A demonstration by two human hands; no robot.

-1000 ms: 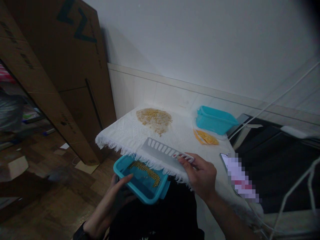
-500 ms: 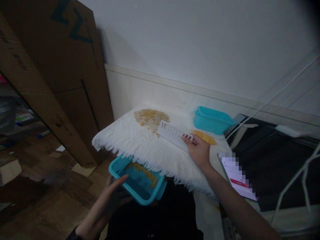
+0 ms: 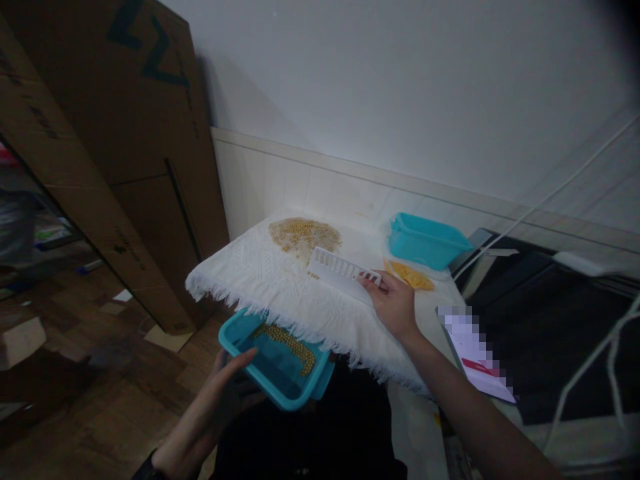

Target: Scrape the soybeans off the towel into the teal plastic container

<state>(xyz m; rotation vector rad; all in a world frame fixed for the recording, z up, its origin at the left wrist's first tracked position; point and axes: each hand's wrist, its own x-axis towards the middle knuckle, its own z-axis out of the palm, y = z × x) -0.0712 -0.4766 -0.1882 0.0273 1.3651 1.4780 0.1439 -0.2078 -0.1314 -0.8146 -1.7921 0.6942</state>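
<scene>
My right hand [image 3: 395, 303] grips a white slotted plastic scraper [image 3: 340, 272] and holds it flat on the white fringed cloth [image 3: 295, 293], its far end touching a pile of small yellow beans [image 3: 304, 235]. My left hand [image 3: 220, 397] holds a teal tray [image 3: 273, 357] just below the cloth's front edge. A row of yellow beans lies inside that tray.
A second teal tray [image 3: 425, 240] and a yellow heap [image 3: 411, 275] sit at the cloth's far right. A paper sheet [image 3: 475, 353] lies to the right. Large cardboard boxes [image 3: 115, 147] lean at the left. White cables [image 3: 550, 200] cross a dark surface on the right.
My right hand has carried the scraper from the cloth's front edge back across to the bean pile. The left hand keeps the tray under the edge.
</scene>
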